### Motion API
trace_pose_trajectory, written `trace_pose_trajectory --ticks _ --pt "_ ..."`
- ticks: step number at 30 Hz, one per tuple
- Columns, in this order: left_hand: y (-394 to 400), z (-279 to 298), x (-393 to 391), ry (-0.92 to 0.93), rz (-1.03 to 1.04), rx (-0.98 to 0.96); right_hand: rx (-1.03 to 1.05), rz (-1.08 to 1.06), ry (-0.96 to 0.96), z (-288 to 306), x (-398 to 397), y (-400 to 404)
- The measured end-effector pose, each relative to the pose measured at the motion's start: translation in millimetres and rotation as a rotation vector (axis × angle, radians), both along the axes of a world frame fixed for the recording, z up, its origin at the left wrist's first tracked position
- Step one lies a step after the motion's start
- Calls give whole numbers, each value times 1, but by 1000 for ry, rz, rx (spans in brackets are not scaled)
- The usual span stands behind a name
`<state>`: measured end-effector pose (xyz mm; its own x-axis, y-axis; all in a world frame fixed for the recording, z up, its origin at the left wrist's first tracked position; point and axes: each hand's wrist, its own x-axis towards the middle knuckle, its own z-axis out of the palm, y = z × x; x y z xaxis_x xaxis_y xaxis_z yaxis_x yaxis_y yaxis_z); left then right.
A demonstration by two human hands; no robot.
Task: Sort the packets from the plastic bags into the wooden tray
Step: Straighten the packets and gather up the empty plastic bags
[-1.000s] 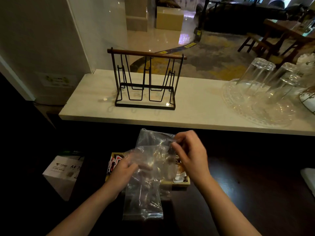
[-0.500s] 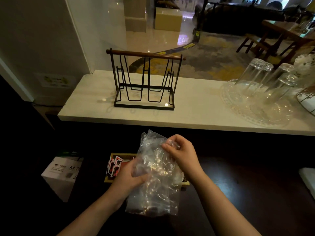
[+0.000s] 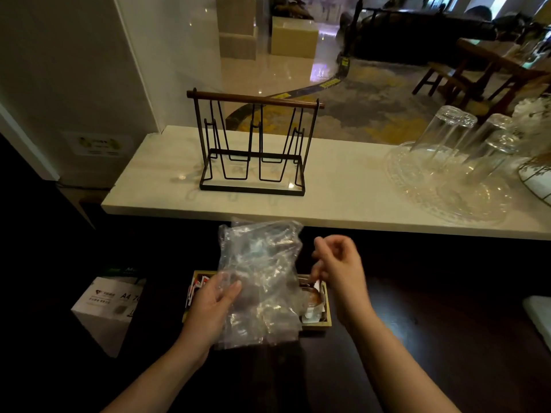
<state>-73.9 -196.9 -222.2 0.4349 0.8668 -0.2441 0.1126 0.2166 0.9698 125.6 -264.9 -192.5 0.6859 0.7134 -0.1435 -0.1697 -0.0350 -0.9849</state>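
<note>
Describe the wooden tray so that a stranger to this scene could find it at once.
Start at the white marble counter with the black wire rack. Below it, on the dark table, sits the wooden tray, half hidden by a clear plastic bag. Unlike the white A4 box alongside, it holds packets.

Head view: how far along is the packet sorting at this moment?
Done: packets already lie in the tray, red-and-white ones at its left end, others at its right. In hand: the left hand holds a crumpled clear bag over the tray; the right hand is off the bag, fingers curled. The bag looks close to empty, though folds hide part of it. Left: I can't see any further bags.
</note>
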Motion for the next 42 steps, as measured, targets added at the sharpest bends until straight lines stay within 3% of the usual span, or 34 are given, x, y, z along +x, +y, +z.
trace_pose_trajectory --ticks 6,11,15,17,20,22,26,30,34,36,39,42 --pt "1 -4 5 -64 135 1 -303 396 -86 -27 -55 -22" --pt "4 1 8 -143 292 -327 -221 299 40 -35 -52 -26" --pt "3 0 5 -105 212 -203 -284 384 9 -35 -41 -29" --pt "2 -2 2 14 112 -22 -284 264 -129 -29 -30 -22" --pt "1 -3 0 204 -108 126 -169 10 -744 -8 -11 -11" --pt "-4 0 2 266 -230 161 -118 122 -1037 10 -6 0" --pt "-11 8 4 284 -282 177 -200 427 -1089 19 -9 20" --pt "-11 10 -3 239 -325 108 -80 441 -1053 15 0 28" --pt "-8 13 -4 214 -347 33 -146 254 -1001 4 0 37" --pt "-8 15 -3 171 -307 -9 -235 58 -914 1 5 36" --pt "-9 16 -6 63 -133 -113 -227 -138 -555 -4 19 22" --pt "-11 16 -9 -6 -42 -191 -246 175 40 -17 7 -1"
